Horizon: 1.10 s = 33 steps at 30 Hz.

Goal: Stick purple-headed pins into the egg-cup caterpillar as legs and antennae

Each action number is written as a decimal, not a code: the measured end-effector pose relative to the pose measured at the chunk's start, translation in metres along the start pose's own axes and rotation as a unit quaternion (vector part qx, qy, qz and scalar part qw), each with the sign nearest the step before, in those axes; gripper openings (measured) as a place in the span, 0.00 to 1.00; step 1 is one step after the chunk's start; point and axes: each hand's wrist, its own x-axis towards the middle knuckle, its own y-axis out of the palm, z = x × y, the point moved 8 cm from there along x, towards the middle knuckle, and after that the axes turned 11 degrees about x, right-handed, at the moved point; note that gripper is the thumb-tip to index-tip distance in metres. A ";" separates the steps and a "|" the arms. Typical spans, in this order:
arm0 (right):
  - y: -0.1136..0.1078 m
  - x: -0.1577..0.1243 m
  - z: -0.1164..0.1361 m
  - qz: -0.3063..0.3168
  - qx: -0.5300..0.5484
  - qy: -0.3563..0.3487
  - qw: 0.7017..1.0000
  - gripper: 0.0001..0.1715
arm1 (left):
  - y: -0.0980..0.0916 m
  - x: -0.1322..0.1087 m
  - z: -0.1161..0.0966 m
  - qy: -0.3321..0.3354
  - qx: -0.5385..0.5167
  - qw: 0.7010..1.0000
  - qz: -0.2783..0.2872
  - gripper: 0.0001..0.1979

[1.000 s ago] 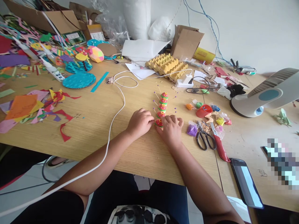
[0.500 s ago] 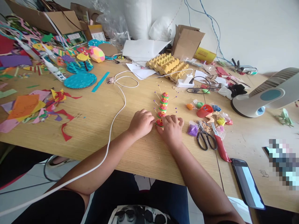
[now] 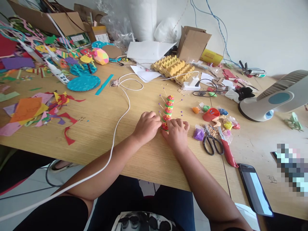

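A toy caterpillar (image 3: pixel 168 110) of red, yellow and green egg-carton humps lies lengthwise in front of me. Thin sticks tipped with purple balls poke out from both its sides. My right hand (image 3: pixel 177 132) curls around its nearest hump from the right, fingers bent against it. At the left side of that same hump, my left hand (image 3: pixel 147 127) is closed in a pinch, its fingertips right beside the hump. Whatever the left fingers hold is too small or hidden to see.
Scissors (image 3: pixel 212 141), a red-handled knife (image 3: pixel 228 152), a red cup (image 3: pixel 211 114) and bags of coloured clay stand right of my hands. A white cable (image 3: pixel 115 136) crosses my left forearm. Further off are paper scraps (image 3: pixel 26 109), a yellow egg tray (image 3: pixel 173 66), a fan (image 3: pixel 269 99) and a phone (image 3: pixel 255 189).
My left hand has shifted slightly to the right, closer to the caterpillar's nearest hump. My right hand stays in place on it.
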 end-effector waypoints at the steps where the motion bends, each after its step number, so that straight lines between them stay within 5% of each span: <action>1: 0.000 0.000 0.000 0.001 0.000 -0.001 1.000 0.10 | 0.000 0.000 0.000 0.002 0.002 1.000 -0.002 0.12; 33: 0.000 0.001 0.000 0.012 0.001 0.000 1.000 0.11 | 0.001 0.001 -0.004 0.026 -0.001 0.999 -0.027 0.13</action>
